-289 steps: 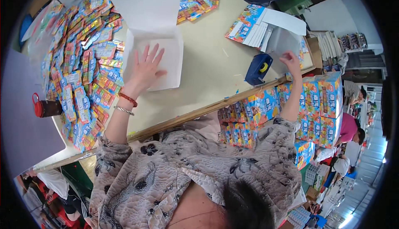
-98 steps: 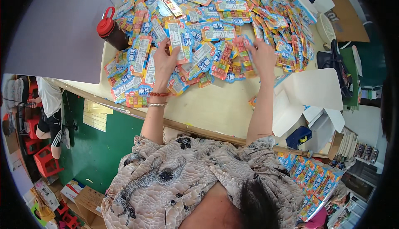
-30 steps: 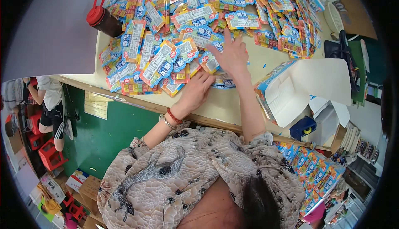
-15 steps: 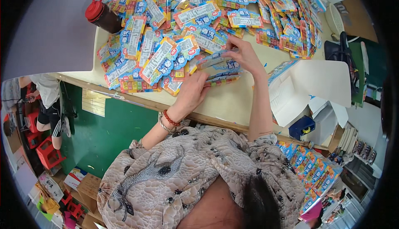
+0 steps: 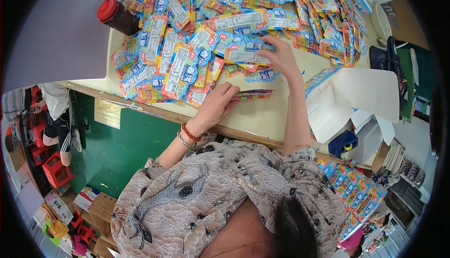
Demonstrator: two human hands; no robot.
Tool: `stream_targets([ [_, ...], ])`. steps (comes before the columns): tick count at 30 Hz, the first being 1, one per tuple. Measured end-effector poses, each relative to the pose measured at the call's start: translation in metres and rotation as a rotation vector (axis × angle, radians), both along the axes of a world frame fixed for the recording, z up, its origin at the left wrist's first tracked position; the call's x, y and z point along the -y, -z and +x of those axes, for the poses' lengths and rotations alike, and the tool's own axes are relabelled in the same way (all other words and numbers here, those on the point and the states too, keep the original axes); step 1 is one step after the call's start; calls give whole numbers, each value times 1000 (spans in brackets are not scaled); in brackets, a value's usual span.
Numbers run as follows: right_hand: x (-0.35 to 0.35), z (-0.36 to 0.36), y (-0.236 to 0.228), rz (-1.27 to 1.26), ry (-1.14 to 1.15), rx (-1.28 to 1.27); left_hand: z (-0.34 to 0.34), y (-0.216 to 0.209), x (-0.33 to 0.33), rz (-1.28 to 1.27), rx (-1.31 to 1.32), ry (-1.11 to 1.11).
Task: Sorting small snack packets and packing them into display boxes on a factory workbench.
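Observation:
My left hand is closed on the end of a thin stack of flat blister packs, held edge-on near the table's front edge. The packs are colourful, with blue cloud-shaped print and small coloured pieces inside. Farther up, my right hand pinches the right end of another blister pack at the near side of the heap. Its fingertips lie partly over the pack. Loose packs overlap to the left of my hands, some with their pale printed backs up.
A big heap of packs covers the far table. A dark bottle with a red lid stands at the left. On the right are an open white carton and a blue tape dispenser. A person is at far left.
My right hand has moved slightly away from my left hand, from a pack above the stack to one on the heap. My left hand stays on the stack, and some heap packs have shifted.

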State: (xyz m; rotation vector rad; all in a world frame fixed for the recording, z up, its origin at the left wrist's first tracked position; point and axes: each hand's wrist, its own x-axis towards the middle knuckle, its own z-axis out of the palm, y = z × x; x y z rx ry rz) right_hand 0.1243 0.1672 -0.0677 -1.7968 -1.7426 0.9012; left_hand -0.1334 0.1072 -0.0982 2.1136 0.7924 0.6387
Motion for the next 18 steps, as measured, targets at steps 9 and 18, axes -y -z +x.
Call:
stream_targets([
  [9,5,-47,21,-11,87,-3,3,5,-2,-82,11,21],
  [18,29,-46,6,80,178,-61,3,12,1,-97,95,-22],
])
